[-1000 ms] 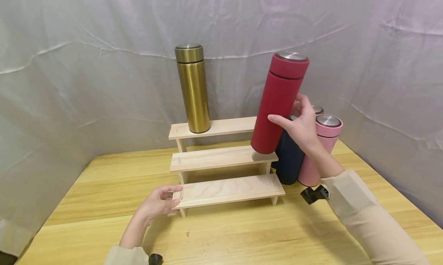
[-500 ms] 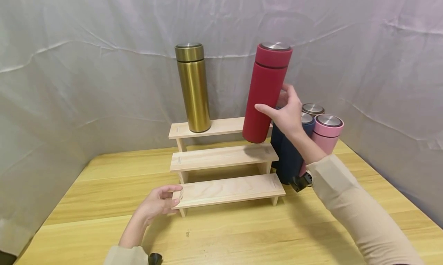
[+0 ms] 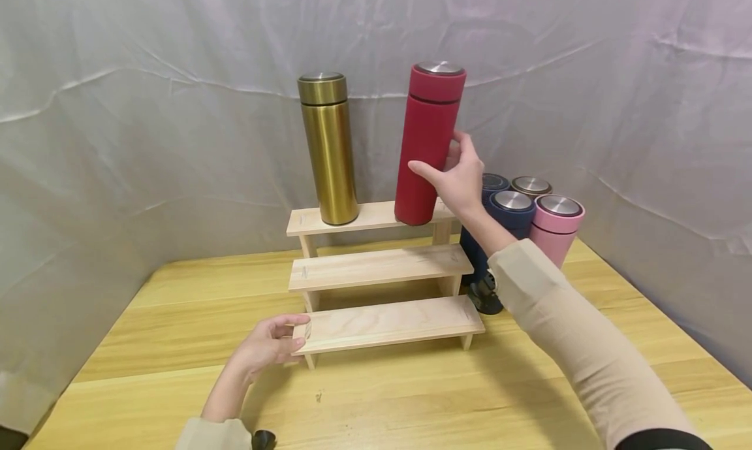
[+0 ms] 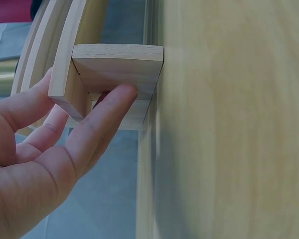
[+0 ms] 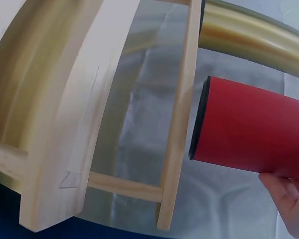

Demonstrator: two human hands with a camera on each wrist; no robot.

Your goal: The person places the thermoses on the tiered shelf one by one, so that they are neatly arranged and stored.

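Note:
In the head view my right hand (image 3: 459, 179) grips a red thermos flask (image 3: 431, 136) around its lower body, thumb in front. The flask leans slightly, its base by the top board of a three-step wooden stand (image 3: 382, 267). A narrow gap shows between the flask's dark base (image 5: 199, 119) and the board in the right wrist view. A gold thermos flask (image 3: 329, 153) stands at the top board's left end. My left hand (image 3: 267, 340) holds the left end of the lowest board, its fingers reaching around the board and against the leg (image 4: 117, 74) in the left wrist view.
Right of the stand, a pink flask (image 3: 555, 231), two dark blue flasks (image 3: 512, 218) and a brown-rimmed flask (image 3: 531, 186) stand close together, partly behind my right forearm. Grey cloth (image 3: 205, 143) hangs behind the wooden table (image 3: 399, 398).
My right hand has carried the red flask left and back, from over the middle board's right end to the top board, and the flask is more upright. The left hand has stayed put.

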